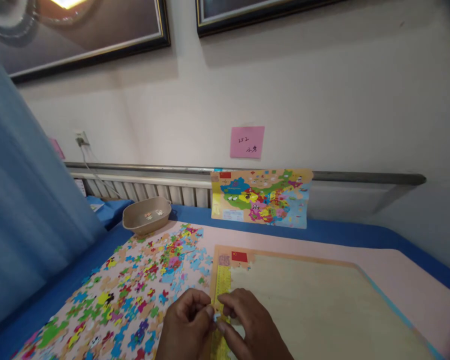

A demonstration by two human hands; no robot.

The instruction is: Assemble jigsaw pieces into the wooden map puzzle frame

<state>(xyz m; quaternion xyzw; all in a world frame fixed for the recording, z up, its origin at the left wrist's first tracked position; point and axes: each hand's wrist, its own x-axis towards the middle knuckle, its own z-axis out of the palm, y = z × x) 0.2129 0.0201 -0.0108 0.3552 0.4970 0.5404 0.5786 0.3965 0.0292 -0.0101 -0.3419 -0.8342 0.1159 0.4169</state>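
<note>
Fingertips [210,312] of the left hand [187,327] and of the right hand [249,327] close together on one small pale-blue puzzle piece [216,316], each hand pinching it from its own side. Holding it by the edges seems to leave its face open to view. The piece hangs low over the left border of the puzzle board [315,305], right above the yellow strip [222,285] of joined pieces that runs down that border; whether it touches the strip I cannot tell. At the head of the strip, in the board's far left corner, sits a red flag piece [239,256]; beyond that the board shows its plain wood-coloured base.

Just to the left, the loose pieces [135,290] lie spread in a single layer on a pink mat [360,250], mostly colour side up, likely so that each can be told by sight and is within reach of the left hand. A beige basket [147,216] stands at the far end of the spread with a few pieces in it, well apart from the hands.

Behind the board a map picture [260,197] leans upright against the rail [360,177] on the wall, facing the person, probably as a pattern to compare with. A pink sticky note [247,142] is stuck on the wall above it. A blue curtain [22,210] hangs at the left.
</note>
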